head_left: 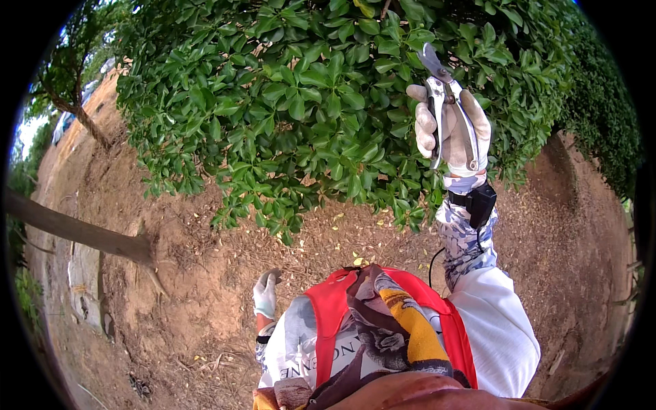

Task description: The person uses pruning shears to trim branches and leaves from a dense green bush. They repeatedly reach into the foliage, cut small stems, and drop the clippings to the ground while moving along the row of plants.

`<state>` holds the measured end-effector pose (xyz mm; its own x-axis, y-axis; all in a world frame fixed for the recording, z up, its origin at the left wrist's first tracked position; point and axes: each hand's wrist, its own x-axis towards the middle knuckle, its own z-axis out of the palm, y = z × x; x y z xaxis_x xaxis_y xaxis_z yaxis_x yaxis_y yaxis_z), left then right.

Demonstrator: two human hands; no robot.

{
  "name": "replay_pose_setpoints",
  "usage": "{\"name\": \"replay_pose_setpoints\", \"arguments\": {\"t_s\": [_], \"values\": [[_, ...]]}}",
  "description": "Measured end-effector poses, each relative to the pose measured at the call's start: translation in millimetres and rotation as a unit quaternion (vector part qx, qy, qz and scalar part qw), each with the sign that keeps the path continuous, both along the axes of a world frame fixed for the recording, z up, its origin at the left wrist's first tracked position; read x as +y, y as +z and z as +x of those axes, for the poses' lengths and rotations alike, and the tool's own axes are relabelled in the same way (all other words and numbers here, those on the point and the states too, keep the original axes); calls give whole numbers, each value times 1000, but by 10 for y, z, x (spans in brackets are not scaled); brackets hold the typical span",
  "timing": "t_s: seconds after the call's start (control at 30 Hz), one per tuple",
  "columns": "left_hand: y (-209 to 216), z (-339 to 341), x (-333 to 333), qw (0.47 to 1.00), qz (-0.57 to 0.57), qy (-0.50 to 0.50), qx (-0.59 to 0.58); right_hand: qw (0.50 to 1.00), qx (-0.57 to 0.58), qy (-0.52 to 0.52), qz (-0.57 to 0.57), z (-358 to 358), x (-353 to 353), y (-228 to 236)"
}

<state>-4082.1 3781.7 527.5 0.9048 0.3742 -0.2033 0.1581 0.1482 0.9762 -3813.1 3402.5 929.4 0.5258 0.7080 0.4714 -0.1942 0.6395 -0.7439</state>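
Observation:
My right hand (482, 121), in a pale work glove, is raised in front of the leafy bush (301, 96). It is closed around a pair of pruning shears (448, 96) with silver-grey handles and a dark curved blade. The blade points up and slightly left, close to the leaves, and no stem shows between its jaws. Low beside my body hangs my left hand (264, 292), in a white glove with grey fingertips. Its fingers are loosely bent and apart from the thumb, and nothing shows in them.
A bare slanting tree trunk (82, 229) stands at the left. Brown soil (184, 301) with dry leaves lies below the bush. A smaller tree (85, 123) grows at the far left, and more dense foliage (605, 109) fills the right edge.

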Motion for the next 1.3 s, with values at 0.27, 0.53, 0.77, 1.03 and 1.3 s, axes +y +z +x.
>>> {"name": "replay_pose_setpoints", "arguments": {"t_s": [0.27,0.53,0.77,1.03,1.3], "values": [[-5,-21,-66,1000,-18,5,-15,999,10,-2,-30,144,47,9],[-23,-12,-84,1000,-23,1,-8,997,17,21,-72,337,20,147],[-36,-28,-137,999,-29,6,-17,989,-24,-47,-139,316,30,251],[14,-19,-175,999,-38,4,-17,997,-23,-10,-75,371,8,144],[4,-45,-164,1000,-17,2,-6,994,-1,-52,-100,274,61,184]]}}
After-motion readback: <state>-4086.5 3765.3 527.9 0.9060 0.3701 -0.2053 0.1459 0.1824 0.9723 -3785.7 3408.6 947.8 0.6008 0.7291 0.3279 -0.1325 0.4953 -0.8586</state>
